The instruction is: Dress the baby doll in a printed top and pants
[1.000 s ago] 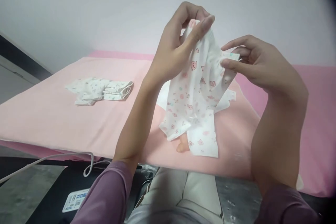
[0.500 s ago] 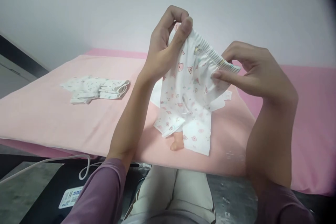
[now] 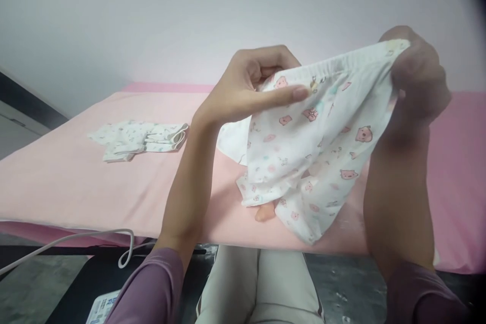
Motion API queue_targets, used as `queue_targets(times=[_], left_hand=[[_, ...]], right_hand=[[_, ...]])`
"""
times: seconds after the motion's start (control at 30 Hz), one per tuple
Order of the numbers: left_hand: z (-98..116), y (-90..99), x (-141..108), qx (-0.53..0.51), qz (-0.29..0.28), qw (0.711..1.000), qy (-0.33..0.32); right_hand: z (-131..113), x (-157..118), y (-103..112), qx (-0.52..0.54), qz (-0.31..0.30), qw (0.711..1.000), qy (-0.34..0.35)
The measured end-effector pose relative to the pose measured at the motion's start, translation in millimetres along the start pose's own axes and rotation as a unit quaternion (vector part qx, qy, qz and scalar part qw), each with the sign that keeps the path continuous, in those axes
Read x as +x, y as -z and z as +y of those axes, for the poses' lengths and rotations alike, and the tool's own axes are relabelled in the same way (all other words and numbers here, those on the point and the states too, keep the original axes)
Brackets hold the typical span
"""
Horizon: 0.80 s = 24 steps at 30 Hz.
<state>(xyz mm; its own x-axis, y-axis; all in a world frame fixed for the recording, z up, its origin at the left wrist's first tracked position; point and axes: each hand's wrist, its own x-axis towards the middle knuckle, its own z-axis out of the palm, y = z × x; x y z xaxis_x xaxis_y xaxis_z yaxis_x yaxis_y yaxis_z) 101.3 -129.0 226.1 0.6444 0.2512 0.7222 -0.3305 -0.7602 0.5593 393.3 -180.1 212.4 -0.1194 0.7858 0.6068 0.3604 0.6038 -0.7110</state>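
Observation:
A pair of white baby pants (image 3: 304, 136), printed with small pink animal faces, hangs stretched by its waistband between my hands. My left hand (image 3: 261, 81) pinches the waistband on the left, thumb lying along the front of the cloth. Higher up on the right, my right hand (image 3: 421, 73) is closed round the other end of the waistband. Below the pants' hem, the small foot of a doll (image 3: 265, 211) shows on the pink cover. The pants hide most of the doll. White cloth (image 3: 233, 142) beside the left leg of the pants lies partly hidden too.
Folded white printed baby clothes (image 3: 138, 139) lie on the left of the pink-covered table (image 3: 152, 187). A white cable (image 3: 76, 233) loops past the front left edge. A pale wall (image 3: 190, 15) stands behind the table.
My right hand has moved up and right, pulling the waistband wide and lifting that side. My left hand has come lower, its thumb now along the cloth. The pants have swung right.

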Motion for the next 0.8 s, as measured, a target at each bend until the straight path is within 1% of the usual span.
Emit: queue_targets(times=[0.03,0.07,0.1,0.17,0.2,0.23,0.27,0.3,0.33,0.37,0.4,0.43,0.47,0.5,0.53,0.57,0.6,0.63,0.67,0.7,0.73,0.77,0.8], left_hand=[[4,-0.7,-1,0.016,-0.006,1.000,0.000],[7,-2.4,-2,0.032,0.006,0.999,-0.002],[8,-5.1,-3,0.049,0.028,0.998,-0.002],[7,-11.9,-2,0.085,0.070,0.994,0.008],[6,-15.2,-2,0.101,0.080,0.991,0.022],[3,-17.7,-1,0.109,0.084,0.990,0.039],[1,-19.2,-1,0.108,0.086,0.989,0.051],[-2,-19.3,-1,0.096,0.091,0.989,0.058],[-4,-18.1,-1,0.075,0.092,0.991,0.061],[-6,-15.9,-2,0.048,0.082,0.994,0.060],[-8,-12.8,-3,0.022,0.057,0.996,0.059],[-10,-9.4,-4,0.004,0.025,0.998,0.063],[-11,-6.1,-5,-0.004,0.001,0.997,0.073],[-12,-3.4,-5,-0.001,-0.008,0.996,0.088],[-13,-1.6,-6,0.012,0.004,0.995,0.102],[-13,-0.7,-6,0.030,0.031,0.993,0.110],[-13,-0.8,-6,0.050,0.064,0.991,0.108],[-14,-1.6,-6,0.066,0.088,0.989,0.098],[-14,-3.0,-5,0.079,0.096,0.989,0.082],[-15,-4.5,-5,0.086,0.091,0.990,0.068],[-16,-5.9,-4,0.086,0.080,0.991,0.058],[-17,-6.8,-3,0.079,0.065,0.993,0.053],[-18,-7.0,-3,0.065,0.050,0.995,0.051]], right_hand=[[-9,-5,-2,0.004,-0.002,1.000,0.008],[-18,-11,-6,0.000,-0.023,1.000,0.012],[-28,-17,-11,-0.014,-0.079,0.997,0.010],[-42,-26,-21,-0.050,-0.213,0.976,-0.011],[-45,-28,-25,-0.063,-0.259,0.964,-0.018],[-46,-30,-28,-0.067,-0.270,0.960,-0.019],[-45,-30,-31,-0.062,-0.248,0.967,-0.014],[-42,-30,-33,-0.049,-0.203,0.978,-0.002],[-39,-28,-35,-0.028,-0.146,0.989,0.014],[-36,-27,-37,-0.001,-0.088,0.996,0.032],[-34,-25,-39,0.027,-0.039,0.998,0.050],[-32,-24,-42,0.052,-0.004,0.997,0.062],[-31,-23,-44,0.069,0.017,0.995,0.068],[-30,-22,-45,0.077,0.026,0.995,0.065],[-31,-22,-46,0.077,0.020,0.996,0.046],[-31,-22,-46,0.074,-0.002,0.997,0.016],[-32,-22,-44,0.068,-0.046,0.996,-0.019],[-32,-22,-42,0.063,-0.108,0.991,-0.051],[-33,-23,-40,0.058,-0.182,0.979,-0.074],[-34,-23,-38,0.051,-0.254,0.962,-0.083],[-34,-23,-37,0.041,-0.310,0.946,-0.079],[-35,-24,-36,0.029,-0.341,0.937,-0.067],[-35,-24,-36,0.018,-0.340,0.939,-0.054]])
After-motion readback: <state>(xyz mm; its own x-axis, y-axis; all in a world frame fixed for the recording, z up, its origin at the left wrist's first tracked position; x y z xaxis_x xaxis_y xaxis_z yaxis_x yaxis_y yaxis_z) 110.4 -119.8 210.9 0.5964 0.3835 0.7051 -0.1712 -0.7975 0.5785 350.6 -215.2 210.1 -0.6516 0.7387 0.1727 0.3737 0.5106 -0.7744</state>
